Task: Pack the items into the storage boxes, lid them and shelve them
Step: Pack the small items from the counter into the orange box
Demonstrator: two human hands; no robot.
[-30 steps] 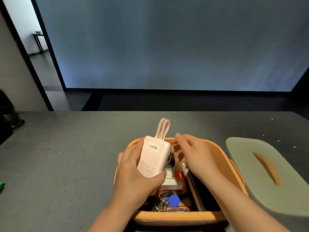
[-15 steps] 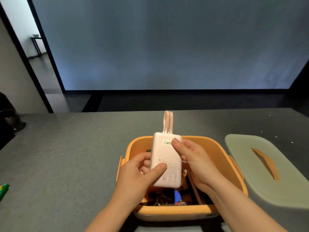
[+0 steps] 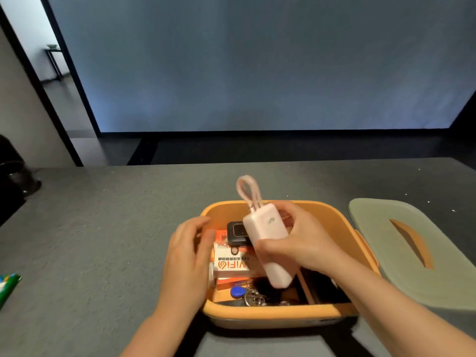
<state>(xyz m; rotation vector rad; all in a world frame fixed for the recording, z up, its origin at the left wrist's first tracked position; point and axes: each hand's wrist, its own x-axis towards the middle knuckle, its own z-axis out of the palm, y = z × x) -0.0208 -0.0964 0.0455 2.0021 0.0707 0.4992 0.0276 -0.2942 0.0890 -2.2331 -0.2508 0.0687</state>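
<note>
Since half a second ago the left hand (image 3: 189, 251) has let go of the power bank (image 3: 268, 243) and dropped to the box's left rim, and the right hand (image 3: 301, 243) alone now carries it, tipped so its looped cable (image 3: 247, 189) points up and away.

The right grip is clamped round the power bank's middle, thumb on the near face and fingers wrapped behind. The left hand's fingers lie relaxed and spread, holding nothing, over the left wall of the orange box (image 3: 280, 314). The power bank hangs above the box's interior, lower end nearest the contents, not yet resting on anything as far as I can tell.

Below it lie a white and orange WiFi carton (image 3: 233, 265), a small black device (image 3: 238, 234) on top of that, and a bunch of keys with a blue fob (image 3: 237, 292) at the near end. A dark slot to the right of a divider looks the freer space.

To do this well, I would lower the bank flat rather than end-on, so it does not stand proud of the rim, and tuck the cable loop down inside. The left hand can steady the box or nudge the carton aside. Anything left above the rim would stop the grey-green lid (image 3: 412, 253), which waits on the table (image 3: 103, 228) just right of the box, from seating.
</note>
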